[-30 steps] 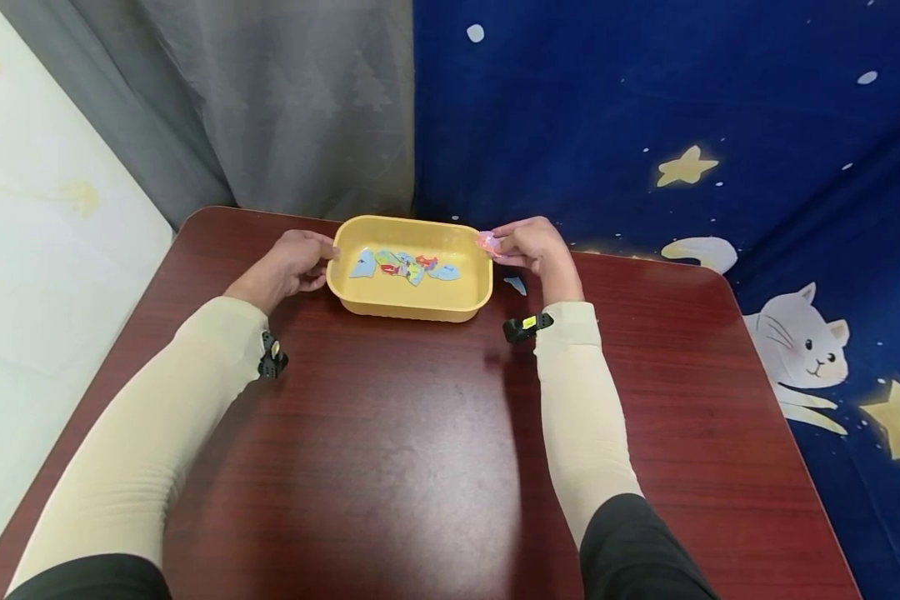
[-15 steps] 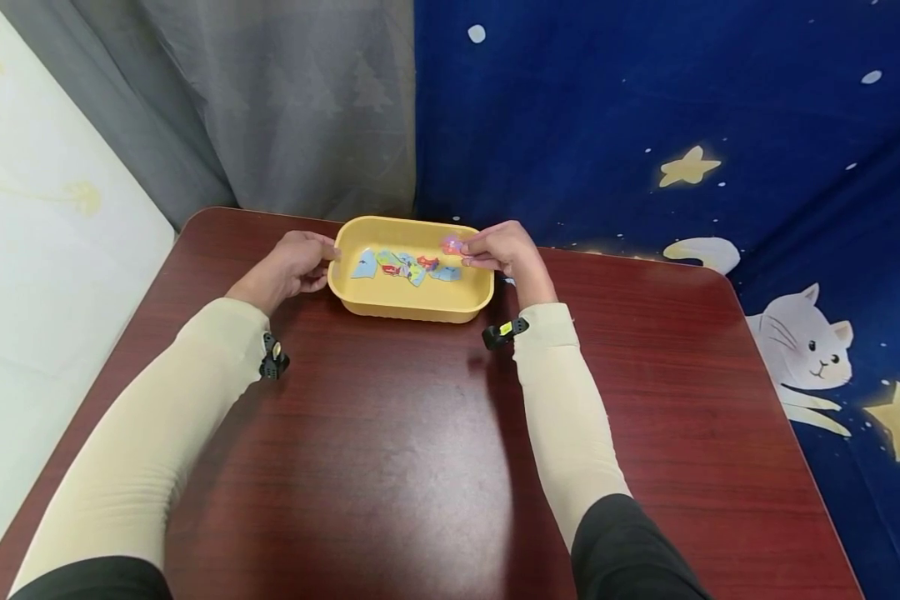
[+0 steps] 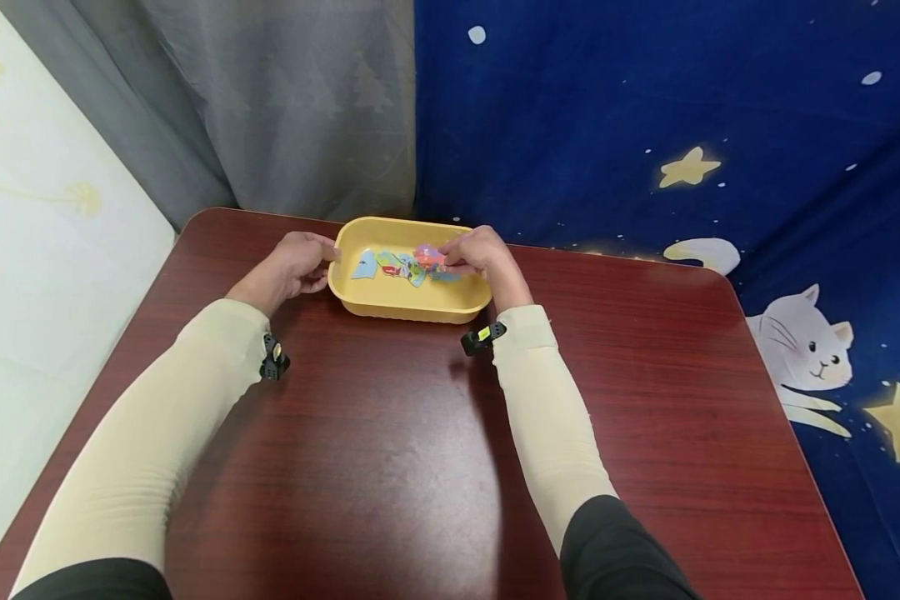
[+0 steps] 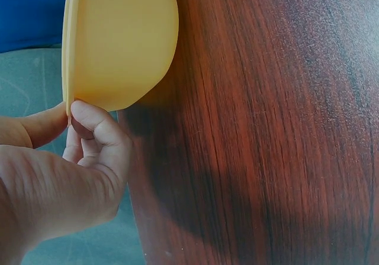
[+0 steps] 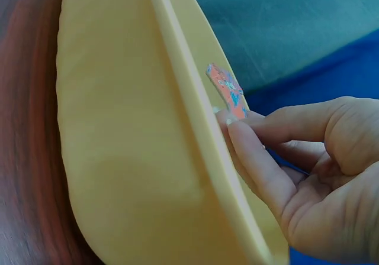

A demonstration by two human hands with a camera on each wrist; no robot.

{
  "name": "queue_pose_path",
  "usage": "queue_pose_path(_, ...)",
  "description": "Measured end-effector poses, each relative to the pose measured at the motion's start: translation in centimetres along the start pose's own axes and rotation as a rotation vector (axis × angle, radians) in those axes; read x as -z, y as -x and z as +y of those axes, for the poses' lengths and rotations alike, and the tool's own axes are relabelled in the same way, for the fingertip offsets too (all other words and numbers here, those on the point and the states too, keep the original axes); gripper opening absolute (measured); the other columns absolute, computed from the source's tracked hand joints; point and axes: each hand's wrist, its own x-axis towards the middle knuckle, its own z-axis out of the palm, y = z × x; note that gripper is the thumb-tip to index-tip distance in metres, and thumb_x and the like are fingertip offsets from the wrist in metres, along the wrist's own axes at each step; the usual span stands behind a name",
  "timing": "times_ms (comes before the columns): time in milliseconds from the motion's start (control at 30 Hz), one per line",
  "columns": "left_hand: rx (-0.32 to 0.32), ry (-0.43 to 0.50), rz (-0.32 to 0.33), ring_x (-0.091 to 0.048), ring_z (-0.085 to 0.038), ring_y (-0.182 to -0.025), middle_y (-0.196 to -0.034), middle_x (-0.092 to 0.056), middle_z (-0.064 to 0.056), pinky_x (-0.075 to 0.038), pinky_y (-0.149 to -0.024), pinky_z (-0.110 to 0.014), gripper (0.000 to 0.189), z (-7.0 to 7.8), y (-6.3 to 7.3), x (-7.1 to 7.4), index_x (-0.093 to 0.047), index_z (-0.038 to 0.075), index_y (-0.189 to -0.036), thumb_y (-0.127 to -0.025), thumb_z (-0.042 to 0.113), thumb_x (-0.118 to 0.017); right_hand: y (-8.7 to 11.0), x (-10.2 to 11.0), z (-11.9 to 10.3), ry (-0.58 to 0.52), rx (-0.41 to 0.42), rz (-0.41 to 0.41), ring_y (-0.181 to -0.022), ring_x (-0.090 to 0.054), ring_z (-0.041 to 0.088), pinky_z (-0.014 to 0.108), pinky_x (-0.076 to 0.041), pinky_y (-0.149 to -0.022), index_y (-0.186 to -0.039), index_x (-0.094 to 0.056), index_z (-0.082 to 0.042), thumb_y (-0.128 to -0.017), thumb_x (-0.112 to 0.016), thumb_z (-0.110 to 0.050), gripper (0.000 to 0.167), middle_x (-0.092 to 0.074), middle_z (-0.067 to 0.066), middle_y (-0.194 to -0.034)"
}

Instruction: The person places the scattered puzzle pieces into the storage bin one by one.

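A yellow plastic basin (image 3: 412, 311) stands near the table's far edge. My left hand (image 3: 296, 263) pinches its left rim between thumb and fingers, which the left wrist view shows closely at the basin wall (image 4: 121, 40). Over the basin's right side, my right hand (image 3: 482, 252) holds a flat pink-orange puzzle piece (image 3: 427, 255) by its edge. In the right wrist view, that printed piece (image 5: 227, 91) sticks up from the pinching fingertips, beyond the near rim. Several irregular flat pieces lie on the basin floor, among them a light blue one (image 3: 364, 265); some are partly covered.
The dark red-brown wooden table (image 3: 375, 442) extends toward me. Behind it hang a grey curtain (image 3: 315, 108) and a blue curtain (image 3: 570, 125) with stars and a cat. A white patterned surface (image 3: 52, 250) flanks the left side.
My right hand has moved left with the pink-orange piece, from outside the right rim to over the basin. A small blue piece on the table is now hidden. My left hand stays put.
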Motion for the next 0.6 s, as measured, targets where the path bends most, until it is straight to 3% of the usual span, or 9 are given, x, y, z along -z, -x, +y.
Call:
queue_pose_path(200,-0.003,0.007,-0.003,-0.055,-0.011,-0.061,-0.101,-0.056,-0.008,-0.051,-0.058,-0.021,0.033,0.0,0.0,-0.1,-0.049,0.008,-0.13,-0.099,0.021,-0.054,-0.3,-1.2,0.2,0.045,-0.023,-0.04,-0.067,-0.067,0.016,0.026,-0.058,-0.07,-0.11,-0.071,0.005,-0.082,-0.062,0.016,0.031,-0.068,0.018,-0.111)
queue_pose_path(433,-0.012,0.004,-0.013,-0.055,-0.01,-0.061,-0.1,-0.056,-0.008,-0.051,-0.057,-0.02,0.036,-0.1,0.0,0.0,-0.048,0.007,-0.132,-0.099,0.021,-0.054,-0.4,-2.6,0.6,0.067,-0.031,-0.093,-0.072,-0.068,0.018,0.036,-0.055,-0.087,-0.11,-0.07,0.007,-0.083,-0.064,0.013,0.029,-0.068,0.021,-0.11)
queue_pose_path(600,-0.008,0.002,-0.011,-0.054,-0.01,-0.06,-0.102,-0.056,-0.008,-0.051,-0.058,-0.02,0.036,-0.1,0.0,0.0,-0.048,0.009,-0.133,-0.1,0.021,-0.053,-0.4,-3.7,0.7,0.103,-0.038,-0.113,-0.068,-0.07,0.018,0.034,-0.056,-0.083,-0.108,-0.071,0.006,-0.082,-0.068,0.009,0.026,-0.07,0.019,-0.106)
